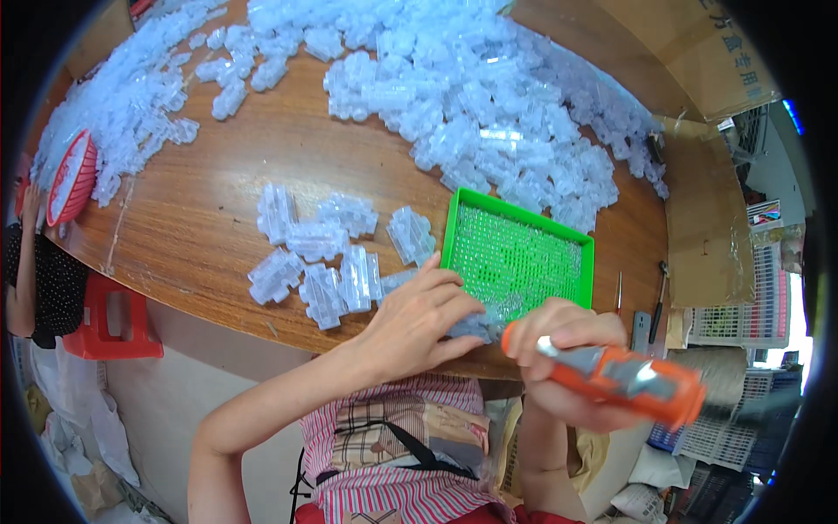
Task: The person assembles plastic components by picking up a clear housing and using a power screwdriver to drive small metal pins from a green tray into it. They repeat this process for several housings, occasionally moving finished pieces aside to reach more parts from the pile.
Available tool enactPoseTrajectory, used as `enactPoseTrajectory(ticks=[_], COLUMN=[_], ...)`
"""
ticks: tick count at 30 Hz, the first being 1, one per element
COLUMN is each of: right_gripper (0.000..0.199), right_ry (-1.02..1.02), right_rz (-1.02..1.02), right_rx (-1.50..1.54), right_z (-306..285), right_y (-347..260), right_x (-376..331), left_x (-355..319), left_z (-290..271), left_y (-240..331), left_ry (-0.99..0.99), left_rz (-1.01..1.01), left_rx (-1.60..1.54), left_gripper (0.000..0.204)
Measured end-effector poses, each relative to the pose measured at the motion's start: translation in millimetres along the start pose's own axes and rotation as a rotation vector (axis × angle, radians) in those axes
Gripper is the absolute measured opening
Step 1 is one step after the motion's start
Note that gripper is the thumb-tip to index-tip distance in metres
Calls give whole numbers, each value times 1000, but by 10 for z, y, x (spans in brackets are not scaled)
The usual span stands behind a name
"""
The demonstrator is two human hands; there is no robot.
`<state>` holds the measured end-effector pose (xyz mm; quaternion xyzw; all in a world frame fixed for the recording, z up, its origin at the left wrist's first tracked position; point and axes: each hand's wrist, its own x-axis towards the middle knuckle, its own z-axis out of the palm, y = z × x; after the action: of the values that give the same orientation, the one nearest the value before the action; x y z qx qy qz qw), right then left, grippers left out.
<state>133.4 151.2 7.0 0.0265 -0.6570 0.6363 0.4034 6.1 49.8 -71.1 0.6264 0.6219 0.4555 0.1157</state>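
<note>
Left hand [419,319]: grasping a clear piece [472,326] beside the green tray [587,275].
Right hand [563,349]: clenched around an orange power tool [624,377].
Table [192,236]: more pieces [471,105] heaped farther back.

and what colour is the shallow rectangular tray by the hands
The shallow rectangular tray is bright green, best seen in the head view.

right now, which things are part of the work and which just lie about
Seem in use:
orange power tool in right hand
clear plastic piece at left hand
green tray of shiny parts
clear plastic heap

Seem idle:
grey phone-like slab
dark-handled tool
red stool
</note>
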Motion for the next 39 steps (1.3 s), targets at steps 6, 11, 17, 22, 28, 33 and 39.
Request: enactPoseTrajectory(ticks=[6,11,17,22,28,33,39], right_gripper=[86,89,84,85,86,85,85], right_ry=[148,218,278,354,365,335,303], right_rz=[-34,8,79,130,146,208,180], right_rx=[232,123,6,-46,-42,-75,-102], right_z=[-311,-405,-380,-471,-580,-592,-610], right_y=[-251,-1,199,349,538,587,607], right_x=[316,261,312,294,238,203,183], left_x=[110,365,1156,1273,872,243,9], left_z=[-751,-1068,-599,-584,-641,-522,-274], left_y=[109,-140,-808,-952,-342,175,242], left_ry=[-25,-151,-19,-54,188,-76,-69], left_rz=[-179,-345,2,25,-304,-330,-246], left_rx=[257,476,586,611,-350,-214,-88], left_gripper=[32,35,44,44,33,26,26])
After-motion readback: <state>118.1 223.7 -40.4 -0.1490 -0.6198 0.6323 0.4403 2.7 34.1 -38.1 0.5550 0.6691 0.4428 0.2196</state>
